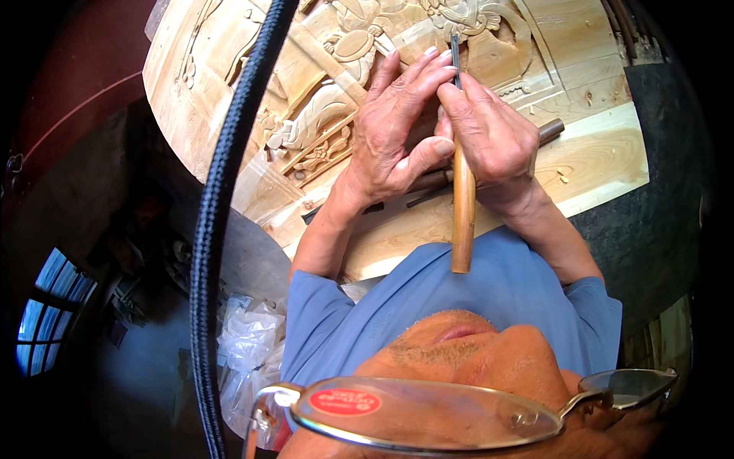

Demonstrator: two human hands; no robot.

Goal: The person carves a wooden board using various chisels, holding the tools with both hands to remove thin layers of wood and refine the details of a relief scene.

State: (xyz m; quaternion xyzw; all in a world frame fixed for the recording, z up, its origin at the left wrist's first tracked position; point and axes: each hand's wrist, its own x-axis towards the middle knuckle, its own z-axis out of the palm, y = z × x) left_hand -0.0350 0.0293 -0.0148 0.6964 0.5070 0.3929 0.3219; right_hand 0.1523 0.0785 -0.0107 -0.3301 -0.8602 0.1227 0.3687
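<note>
My right hand (493, 134) is closed round a carving chisel, whose long wooden handle (463, 214) points back toward my chest. Its narrow metal blade (456, 55) reaches forward to the carved relief on a pale wooden panel (592, 153). Beside it, my left hand (390, 130) lies over the panel with fingers stretched out. The left fingertips are at the blade, and the left thumb points toward the handle. Some of my right fingers are hidden behind the handle and hand. The tip seems to meet the carving, though contact is hard to tell.
Another wooden-handled tool (550, 131) lies on the panel, partly hidden under my hands. A dark tool (375, 208) rests by my left wrist. More tools (623, 30) lie at the far right. A black braided cable (229, 168) crosses the left side, above a clear plastic bag (248, 336).
</note>
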